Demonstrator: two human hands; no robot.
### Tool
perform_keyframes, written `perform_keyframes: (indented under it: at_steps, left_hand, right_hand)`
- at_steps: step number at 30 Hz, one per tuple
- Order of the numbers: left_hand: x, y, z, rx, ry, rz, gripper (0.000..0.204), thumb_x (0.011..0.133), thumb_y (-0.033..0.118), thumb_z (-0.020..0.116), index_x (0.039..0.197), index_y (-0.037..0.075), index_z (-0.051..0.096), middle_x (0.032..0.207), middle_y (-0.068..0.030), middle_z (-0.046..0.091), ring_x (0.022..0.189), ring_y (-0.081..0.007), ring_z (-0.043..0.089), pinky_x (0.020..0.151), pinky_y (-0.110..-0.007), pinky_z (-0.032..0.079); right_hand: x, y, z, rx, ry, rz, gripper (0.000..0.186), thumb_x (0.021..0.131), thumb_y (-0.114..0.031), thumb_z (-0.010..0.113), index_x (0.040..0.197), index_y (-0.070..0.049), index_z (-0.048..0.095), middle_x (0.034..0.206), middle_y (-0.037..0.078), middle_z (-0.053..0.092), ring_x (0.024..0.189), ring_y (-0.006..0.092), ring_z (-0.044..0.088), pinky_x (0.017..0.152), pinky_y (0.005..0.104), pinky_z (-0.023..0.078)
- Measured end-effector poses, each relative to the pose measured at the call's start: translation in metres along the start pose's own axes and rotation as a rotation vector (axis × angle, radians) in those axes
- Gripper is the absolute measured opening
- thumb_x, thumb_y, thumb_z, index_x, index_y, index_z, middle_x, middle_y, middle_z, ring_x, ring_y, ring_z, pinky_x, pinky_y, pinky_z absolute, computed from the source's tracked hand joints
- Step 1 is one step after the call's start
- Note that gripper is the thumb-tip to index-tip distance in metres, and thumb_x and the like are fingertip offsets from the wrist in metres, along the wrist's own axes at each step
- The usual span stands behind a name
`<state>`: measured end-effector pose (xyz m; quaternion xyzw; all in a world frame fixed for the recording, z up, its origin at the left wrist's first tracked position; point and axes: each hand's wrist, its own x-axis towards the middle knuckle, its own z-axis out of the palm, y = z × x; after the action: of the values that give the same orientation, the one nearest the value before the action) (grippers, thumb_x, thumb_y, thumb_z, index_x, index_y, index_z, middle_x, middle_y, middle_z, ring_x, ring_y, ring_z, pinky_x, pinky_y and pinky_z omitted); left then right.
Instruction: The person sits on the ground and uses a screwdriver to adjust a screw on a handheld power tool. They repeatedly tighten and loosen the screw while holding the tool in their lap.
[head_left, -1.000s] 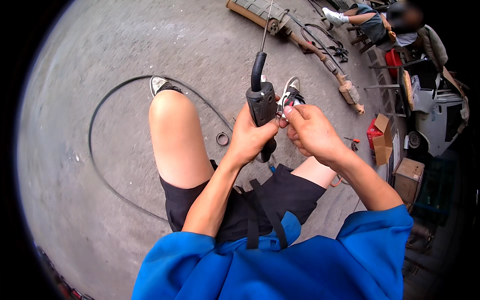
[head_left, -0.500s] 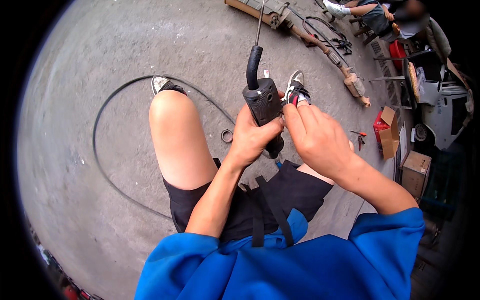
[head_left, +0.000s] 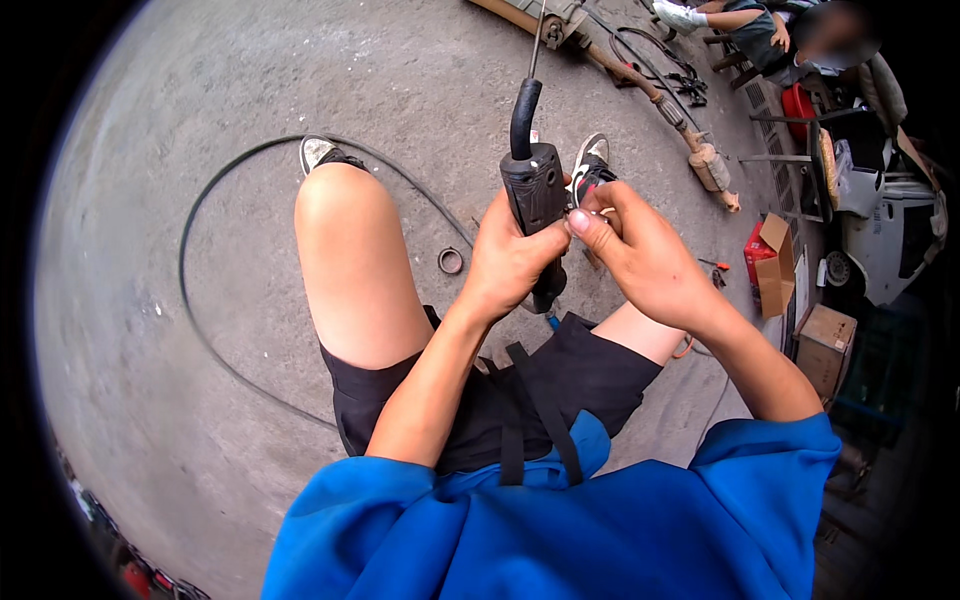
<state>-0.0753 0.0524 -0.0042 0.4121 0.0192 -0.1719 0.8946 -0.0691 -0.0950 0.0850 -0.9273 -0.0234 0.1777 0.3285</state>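
Observation:
My left hand point(head_left: 508, 262) is wrapped round the body of a black tool handle point(head_left: 534, 190), thumb across its lower part. A bent black rubber sleeve point(head_left: 521, 118) sticks up from the handle's top, with a thin cord or rod rising out of it. Against the handle's right side, my right hand point(head_left: 648, 245) has its thumb and fingers drawn together in a pinch. Whatever sits between those fingertips is too small to make out. The handle's lower end shows below my left hand, near a small blue part point(head_left: 554, 322).
A dark cable point(head_left: 186, 262) loops over the concrete floor to the left. Beside my legs lies a metal ring point(head_left: 450, 261). A rusty exhaust pipe point(head_left: 712, 168) stretches across the upper right, and an open carton point(head_left: 774, 275) stands at the right. A person point(head_left: 765, 38) sits beyond.
My right hand has turned and its fingers have lifted, so the thumb now shows at the handle's side. The handle has shifted slightly right, still in my left hand.

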Motion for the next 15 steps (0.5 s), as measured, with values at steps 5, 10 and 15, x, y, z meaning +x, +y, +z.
perform_keyframes:
  at_steps: [5, 10, 15]
  left_hand:
    - [0.0, -0.004, -0.003, 0.01, 0.021, 0.041, 0.043, 0.085, 0.006, 0.067, 0.125, -0.001, 0.053, 0.097, -0.0026, 0.061, 0.084, -0.0097, 0.059, 0.075, -0.026, 0.049]
    - [-0.001, 0.0, -0.004, 0.062, -0.019, 0.045, 0.043, 0.084, 0.005, 0.068, 0.125, -0.001, 0.053, 0.099, -0.0031, 0.061, 0.087, -0.0105, 0.06, 0.076, -0.026, 0.05]
    - [-0.001, -0.002, -0.003, 0.003, -0.028, 0.039, 0.043, 0.084, 0.003, 0.067, 0.125, -0.001, 0.052, 0.1, -0.0044, 0.062, 0.09, -0.0114, 0.061, 0.077, -0.027, 0.051]
  right_hand:
    - [-0.006, -0.009, -0.003, -0.546, 0.12, -0.504, 0.023, 0.093, -0.014, 0.057, 0.108, 0.003, 0.057, 0.09, 0.02, 0.06, 0.076, 0.033, 0.061, 0.069, 0.0429, 0.048]
    - [-0.006, -0.002, 0.002, -0.812, 0.182, -0.654, 0.018, 0.091, -0.01, 0.057, 0.103, 0.003, 0.061, 0.085, 0.018, 0.061, 0.07, 0.0321, 0.059, 0.067, 0.0455, 0.047]
    - [0.008, -0.018, -0.001, -0.06, -0.035, 0.098, 0.026, 0.097, -0.019, 0.055, 0.098, 0.005, 0.064, 0.072, 0.017, 0.063, 0.068, 0.032, 0.062, 0.069, 0.0423, 0.047]
